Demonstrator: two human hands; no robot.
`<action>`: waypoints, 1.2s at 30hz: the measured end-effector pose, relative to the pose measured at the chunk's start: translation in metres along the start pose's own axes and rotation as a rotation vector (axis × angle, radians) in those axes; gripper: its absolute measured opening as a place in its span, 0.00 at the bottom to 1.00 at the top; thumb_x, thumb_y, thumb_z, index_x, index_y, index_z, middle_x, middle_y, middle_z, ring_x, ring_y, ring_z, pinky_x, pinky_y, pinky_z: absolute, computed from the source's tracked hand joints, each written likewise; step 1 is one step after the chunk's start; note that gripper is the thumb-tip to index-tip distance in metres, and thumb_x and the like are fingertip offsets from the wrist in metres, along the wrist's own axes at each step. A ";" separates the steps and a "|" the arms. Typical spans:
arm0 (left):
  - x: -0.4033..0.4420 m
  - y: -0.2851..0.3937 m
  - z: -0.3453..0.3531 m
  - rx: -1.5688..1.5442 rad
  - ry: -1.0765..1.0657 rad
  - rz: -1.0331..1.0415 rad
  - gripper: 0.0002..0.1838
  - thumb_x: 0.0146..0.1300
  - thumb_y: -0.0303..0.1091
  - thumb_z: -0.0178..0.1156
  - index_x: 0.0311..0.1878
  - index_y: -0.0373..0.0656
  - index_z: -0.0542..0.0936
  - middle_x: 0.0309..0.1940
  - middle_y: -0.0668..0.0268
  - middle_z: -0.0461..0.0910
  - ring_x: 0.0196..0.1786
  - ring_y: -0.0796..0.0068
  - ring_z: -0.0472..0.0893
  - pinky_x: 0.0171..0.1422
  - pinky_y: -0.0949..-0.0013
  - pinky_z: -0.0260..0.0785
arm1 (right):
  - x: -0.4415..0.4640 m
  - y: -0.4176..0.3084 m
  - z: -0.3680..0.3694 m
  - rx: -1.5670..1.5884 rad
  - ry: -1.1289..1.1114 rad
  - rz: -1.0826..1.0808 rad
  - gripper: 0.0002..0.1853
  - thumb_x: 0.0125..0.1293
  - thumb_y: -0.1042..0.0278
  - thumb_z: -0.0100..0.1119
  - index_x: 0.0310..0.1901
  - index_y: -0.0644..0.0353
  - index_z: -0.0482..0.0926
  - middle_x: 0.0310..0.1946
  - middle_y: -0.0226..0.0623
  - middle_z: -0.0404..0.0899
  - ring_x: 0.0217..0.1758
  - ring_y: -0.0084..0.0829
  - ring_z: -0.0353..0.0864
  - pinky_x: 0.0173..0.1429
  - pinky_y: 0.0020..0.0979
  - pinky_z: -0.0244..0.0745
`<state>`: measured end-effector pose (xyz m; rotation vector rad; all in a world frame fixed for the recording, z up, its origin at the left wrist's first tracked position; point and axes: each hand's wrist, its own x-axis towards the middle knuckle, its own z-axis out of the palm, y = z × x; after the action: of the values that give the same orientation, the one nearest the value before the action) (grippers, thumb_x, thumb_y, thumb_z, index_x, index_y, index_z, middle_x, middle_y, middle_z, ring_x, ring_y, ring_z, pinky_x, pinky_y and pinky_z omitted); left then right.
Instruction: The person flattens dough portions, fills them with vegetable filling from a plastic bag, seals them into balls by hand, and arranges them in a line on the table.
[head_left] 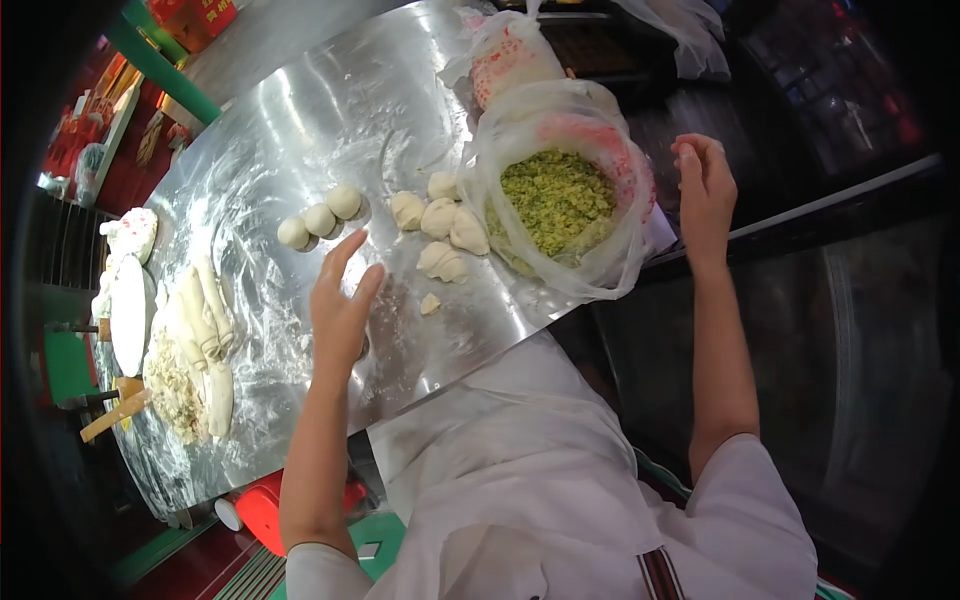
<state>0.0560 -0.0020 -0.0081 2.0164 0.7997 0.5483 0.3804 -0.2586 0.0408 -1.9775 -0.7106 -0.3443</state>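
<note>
My left hand [340, 305] hovers over the steel table [400, 355], thumb and fingers apart and nothing in it. Just beyond its fingertips is a row of three smooth dough balls [319, 219]. To their right sit several rougher dough pieces [439, 217], with a small dough scrap [430, 304] nearer me. A clear plastic bag [606, 272] holds chopped green filling [556, 203]. Right of that bag, my right hand [708, 195] is raised with its fingers loosely bent. I see nothing in it, and it appears apart from the bag.
Long dough strips [203, 315] lie on the left of the floured table, near wooden-handled tools [118, 407]. Behind the filling stands another bag with red print [510, 58]. A green pole [160, 70] rises at the far left edge, and a red container [265, 515] sits below the table.
</note>
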 end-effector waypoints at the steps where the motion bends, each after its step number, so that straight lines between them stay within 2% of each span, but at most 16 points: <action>1: 0.011 0.012 0.016 -0.110 -0.002 -0.034 0.29 0.65 0.41 0.67 0.68 0.39 0.77 0.65 0.53 0.78 0.69 0.59 0.75 0.74 0.60 0.63 | 0.010 0.042 -0.003 -0.016 -0.085 0.163 0.15 0.77 0.63 0.50 0.48 0.66 0.81 0.38 0.39 0.84 0.38 0.29 0.83 0.44 0.31 0.77; 4: 0.068 0.028 0.068 -0.100 -0.103 0.023 0.37 0.64 0.55 0.66 0.68 0.37 0.75 0.65 0.46 0.77 0.69 0.54 0.75 0.73 0.58 0.65 | 0.012 0.105 0.015 0.070 -0.412 0.639 0.28 0.79 0.47 0.41 0.46 0.67 0.82 0.36 0.39 0.85 0.40 0.31 0.85 0.40 0.36 0.79; 5: 0.086 0.038 0.084 0.006 -0.142 0.016 0.38 0.67 0.55 0.63 0.71 0.35 0.72 0.65 0.47 0.77 0.69 0.54 0.76 0.75 0.60 0.63 | 0.008 0.166 0.029 -0.004 -0.519 0.338 0.30 0.79 0.45 0.41 0.45 0.68 0.83 0.36 0.42 0.85 0.39 0.35 0.85 0.41 0.37 0.79; 6: 0.106 0.038 0.103 0.075 -0.134 0.023 0.37 0.67 0.56 0.63 0.69 0.35 0.74 0.62 0.46 0.79 0.66 0.53 0.78 0.72 0.59 0.66 | 0.005 0.157 0.037 0.034 -0.516 0.484 0.29 0.80 0.42 0.43 0.48 0.63 0.82 0.37 0.32 0.83 0.36 0.26 0.82 0.39 0.30 0.80; 11: 0.145 0.040 0.143 0.384 -0.362 -0.084 0.30 0.67 0.52 0.63 0.59 0.35 0.81 0.49 0.46 0.86 0.54 0.53 0.85 0.61 0.56 0.71 | -0.010 0.111 0.067 0.762 -0.516 0.854 0.18 0.78 0.55 0.53 0.47 0.63 0.84 0.35 0.29 0.84 0.33 0.24 0.81 0.39 0.32 0.79; 14: 0.140 0.014 0.162 0.180 -0.116 0.109 0.23 0.67 0.48 0.63 0.51 0.34 0.84 0.38 0.48 0.86 0.44 0.54 0.85 0.54 0.56 0.72 | 0.001 0.071 0.061 0.779 -0.461 0.953 0.13 0.75 0.62 0.55 0.45 0.63 0.85 0.33 0.30 0.84 0.30 0.21 0.80 0.35 0.29 0.76; 16: 0.135 0.022 0.159 0.136 -0.036 0.046 0.21 0.68 0.45 0.62 0.50 0.33 0.83 0.40 0.43 0.84 0.46 0.40 0.82 0.51 0.51 0.71 | 0.006 0.064 0.057 0.636 -0.554 0.638 0.13 0.75 0.65 0.54 0.45 0.64 0.85 0.34 0.31 0.84 0.30 0.21 0.80 0.35 0.26 0.76; 18: 0.125 0.040 0.145 0.070 -0.031 0.062 0.20 0.68 0.44 0.62 0.49 0.33 0.82 0.39 0.42 0.84 0.45 0.40 0.82 0.50 0.51 0.71 | 0.019 0.098 0.040 0.390 -0.617 0.568 0.13 0.75 0.66 0.52 0.46 0.65 0.85 0.36 0.31 0.85 0.32 0.21 0.81 0.38 0.25 0.77; 20: 0.124 0.052 0.140 -0.003 -0.020 0.074 0.19 0.68 0.43 0.61 0.48 0.33 0.82 0.37 0.42 0.83 0.44 0.40 0.81 0.49 0.50 0.70 | 0.025 0.097 0.032 -0.028 -0.281 0.245 0.13 0.76 0.67 0.51 0.46 0.65 0.84 0.35 0.32 0.85 0.33 0.23 0.82 0.40 0.27 0.77; 21: 0.126 0.054 0.141 -0.009 -0.022 0.083 0.19 0.68 0.42 0.62 0.49 0.33 0.82 0.36 0.45 0.84 0.40 0.50 0.83 0.49 0.54 0.71 | 0.025 0.097 0.031 -0.031 -0.292 0.242 0.13 0.76 0.67 0.51 0.46 0.65 0.84 0.35 0.32 0.85 0.33 0.23 0.82 0.40 0.27 0.77; 23: 0.125 0.065 0.150 -0.017 -0.032 0.091 0.19 0.67 0.42 0.63 0.49 0.33 0.83 0.34 0.49 0.85 0.37 0.60 0.84 0.48 0.59 0.72 | 0.029 0.029 0.017 0.041 -0.113 -0.077 0.14 0.71 0.68 0.50 0.43 0.67 0.83 0.36 0.48 0.85 0.42 0.50 0.85 0.50 0.41 0.77; 24: 0.124 0.076 0.159 -0.046 -0.016 0.110 0.19 0.67 0.42 0.63 0.49 0.34 0.83 0.33 0.49 0.85 0.36 0.60 0.83 0.48 0.59 0.72 | 0.028 0.011 0.020 0.038 -0.111 -0.077 0.14 0.71 0.68 0.50 0.43 0.67 0.83 0.36 0.48 0.85 0.42 0.50 0.85 0.50 0.41 0.77; 26: 0.122 0.073 0.167 -0.079 -0.006 0.127 0.18 0.67 0.42 0.63 0.49 0.34 0.83 0.32 0.50 0.84 0.35 0.60 0.82 0.47 0.60 0.72 | 0.022 -0.016 0.027 0.031 -0.330 -0.156 0.12 0.75 0.69 0.51 0.46 0.67 0.83 0.36 0.41 0.84 0.38 0.27 0.83 0.44 0.30 0.77; 27: 0.125 0.063 0.172 0.009 -0.013 0.101 0.18 0.68 0.42 0.62 0.48 0.35 0.83 0.32 0.50 0.84 0.36 0.61 0.83 0.47 0.60 0.72 | 0.022 -0.019 0.032 0.029 -0.328 -0.169 0.12 0.75 0.69 0.51 0.46 0.67 0.83 0.36 0.41 0.84 0.38 0.27 0.83 0.44 0.30 0.77; 29: 0.127 0.059 0.163 0.097 -0.023 0.080 0.17 0.68 0.42 0.62 0.48 0.35 0.83 0.31 0.49 0.83 0.36 0.63 0.83 0.47 0.59 0.72 | 0.014 -0.012 0.047 0.001 -0.605 -0.261 0.11 0.73 0.71 0.52 0.46 0.67 0.83 0.39 0.47 0.85 0.44 0.37 0.85 0.51 0.36 0.77; 36: 0.072 0.029 0.049 -0.257 -0.160 0.069 0.24 0.76 0.43 0.56 0.67 0.36 0.76 0.64 0.57 0.79 0.65 0.64 0.78 0.72 0.65 0.66 | 0.002 0.014 0.124 -0.507 -0.952 -0.363 0.15 0.71 0.64 0.53 0.50 0.66 0.82 0.44 0.54 0.83 0.55 0.53 0.81 0.63 0.44 0.76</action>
<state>0.1466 0.0099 -0.0032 1.8286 0.5361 0.4947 0.3840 -0.1551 -0.0292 -2.4683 -1.7280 0.2842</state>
